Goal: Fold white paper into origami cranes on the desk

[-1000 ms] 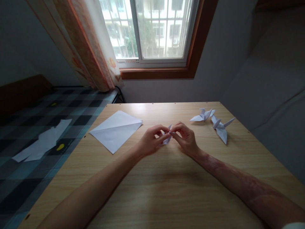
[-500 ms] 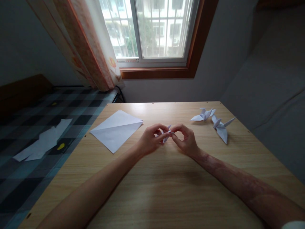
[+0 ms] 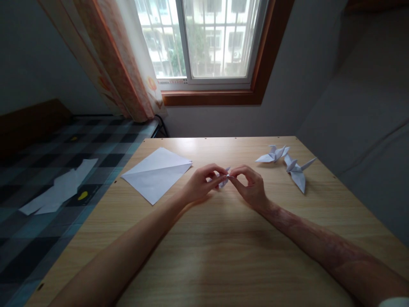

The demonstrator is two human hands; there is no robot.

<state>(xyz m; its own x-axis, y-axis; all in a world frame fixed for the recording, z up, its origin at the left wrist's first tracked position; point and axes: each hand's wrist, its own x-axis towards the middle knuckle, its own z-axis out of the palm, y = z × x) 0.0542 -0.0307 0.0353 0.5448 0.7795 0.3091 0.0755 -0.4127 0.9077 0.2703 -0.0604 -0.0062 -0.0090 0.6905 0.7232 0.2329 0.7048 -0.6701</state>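
A small piece of folded white paper (image 3: 224, 182) is pinched between my two hands over the middle of the table, partly hidden by fingers. My left hand (image 3: 204, 183) grips it from the left, thumb and fingers pressed together. From the other side, my right hand (image 3: 249, 184) pinches its tip between thumb and index finger. To the right lie two finished-looking paper cranes, one (image 3: 273, 154) farther back and one (image 3: 298, 171) nearer. Left of my hands, a square white sheet (image 3: 156, 181) with a diagonal crease rests flat.
The wooden table (image 3: 204, 256) has a bed (image 3: 105, 145) with a checked cover along its left side. White paper strips (image 3: 60, 189) lie on the bed. A curtain (image 3: 124, 76) hangs beside the window (image 3: 220, 42) beyond the table.
Both hands stay in nearly the same place, the folded paper still between them. The fingers have shifted only slightly; the paper shows a little differently.
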